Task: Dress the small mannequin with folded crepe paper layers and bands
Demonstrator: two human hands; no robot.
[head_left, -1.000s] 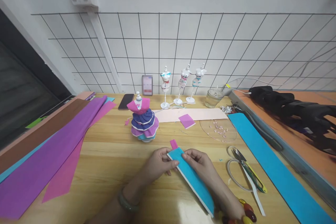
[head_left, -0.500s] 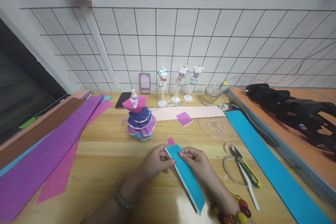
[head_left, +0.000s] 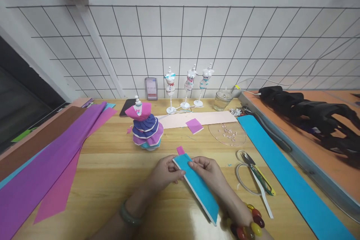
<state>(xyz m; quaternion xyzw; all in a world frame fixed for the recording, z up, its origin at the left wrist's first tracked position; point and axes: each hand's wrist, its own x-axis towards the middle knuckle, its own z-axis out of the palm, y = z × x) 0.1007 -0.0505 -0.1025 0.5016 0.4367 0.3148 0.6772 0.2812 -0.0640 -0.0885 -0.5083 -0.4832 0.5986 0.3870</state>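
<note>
Between my two hands is a blue strip of crepe paper (head_left: 201, 187) with a white edge along its left side. My left hand (head_left: 165, 172) pinches its upper left edge between thumb and fingers. With thumb and fingers closed, my right hand (head_left: 209, 174) grips the upper right edge. Just past the strip's top end a small pink piece (head_left: 180, 150) shows on the table. Farther back stands a small mannequin in a layered dress (head_left: 146, 129), with a pink top and purple, lilac and blue ruffles.
Scissors (head_left: 258, 174) and a white ribbon loop (head_left: 242, 180) lie to the right, beside a long blue strip (head_left: 287, 172). Purple paper (head_left: 53, 157) covers the left side. At the back are three white mannequins (head_left: 170, 82), a glass (head_left: 222, 100) and a dish of beads (head_left: 226, 135).
The view has shifted slightly, so most things sit a little farther left. Both hands keep their hold on the blue strip, with little visible change in their pose.
</note>
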